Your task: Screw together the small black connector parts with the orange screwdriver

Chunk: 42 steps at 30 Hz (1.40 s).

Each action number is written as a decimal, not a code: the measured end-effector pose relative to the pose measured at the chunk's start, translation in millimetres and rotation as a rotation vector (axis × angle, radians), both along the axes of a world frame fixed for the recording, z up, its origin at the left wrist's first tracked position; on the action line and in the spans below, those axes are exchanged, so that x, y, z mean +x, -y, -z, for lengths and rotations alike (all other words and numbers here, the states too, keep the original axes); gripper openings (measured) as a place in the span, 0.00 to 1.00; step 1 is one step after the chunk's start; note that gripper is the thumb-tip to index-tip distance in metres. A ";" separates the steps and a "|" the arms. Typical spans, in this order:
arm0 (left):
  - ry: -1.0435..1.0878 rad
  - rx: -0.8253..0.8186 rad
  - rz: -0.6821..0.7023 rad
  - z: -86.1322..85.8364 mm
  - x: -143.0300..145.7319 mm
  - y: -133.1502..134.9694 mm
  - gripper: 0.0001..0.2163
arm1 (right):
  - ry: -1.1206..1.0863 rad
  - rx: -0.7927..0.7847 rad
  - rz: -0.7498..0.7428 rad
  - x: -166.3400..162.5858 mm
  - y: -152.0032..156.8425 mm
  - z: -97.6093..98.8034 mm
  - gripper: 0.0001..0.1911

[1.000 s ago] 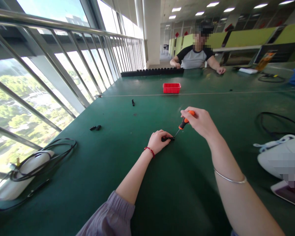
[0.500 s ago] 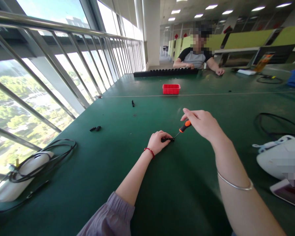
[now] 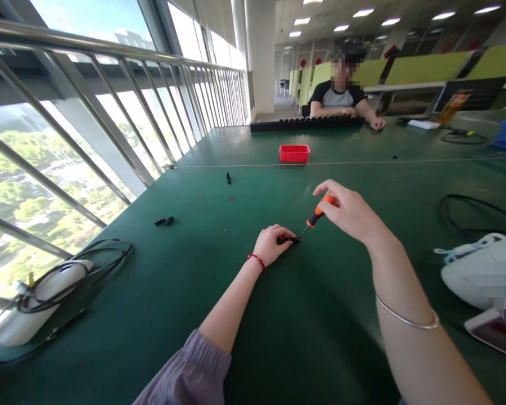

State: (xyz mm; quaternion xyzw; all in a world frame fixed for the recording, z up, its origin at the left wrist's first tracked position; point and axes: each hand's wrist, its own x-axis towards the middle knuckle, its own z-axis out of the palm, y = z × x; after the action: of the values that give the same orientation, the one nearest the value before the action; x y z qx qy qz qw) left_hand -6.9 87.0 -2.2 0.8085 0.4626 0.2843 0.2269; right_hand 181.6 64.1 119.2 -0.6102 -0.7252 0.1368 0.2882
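Observation:
My left hand (image 3: 270, 243) rests on the green table (image 3: 244, 315) with its fingers closed on a small black part (image 3: 289, 240). My right hand (image 3: 349, 212) grips the orange and black handle of a small screwdriver (image 3: 316, 215). The screwdriver slants down to the left and its thin tip touches the right end of the black part. A red cord circles my left wrist and a thin metal bangle sits on my right forearm.
Loose small black parts (image 3: 164, 221) and another black part (image 3: 228, 178) lie to the left. A red tray (image 3: 294, 153) stands farther back. Across the table a person (image 3: 341, 93) handles a long black strip (image 3: 307, 122). Cables and white devices (image 3: 484, 270) lie at both sides.
My right hand has turned about the screwdriver handle, fingers shifting while the tip stays on the part. The person opposite has slid the long black strip to the right.

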 end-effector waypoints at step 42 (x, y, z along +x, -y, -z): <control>-0.014 -0.003 -0.002 0.4 -0.6 -0.4 0.08 | 0.023 -0.076 0.023 0.0 2.3 -3.0 0.19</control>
State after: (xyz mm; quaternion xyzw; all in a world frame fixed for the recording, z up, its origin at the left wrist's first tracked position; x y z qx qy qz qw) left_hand -7.5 87.4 -2.6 0.8097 0.4655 0.2778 0.2247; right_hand 181.6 61.8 122.3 -0.6306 -0.7156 0.1540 0.2580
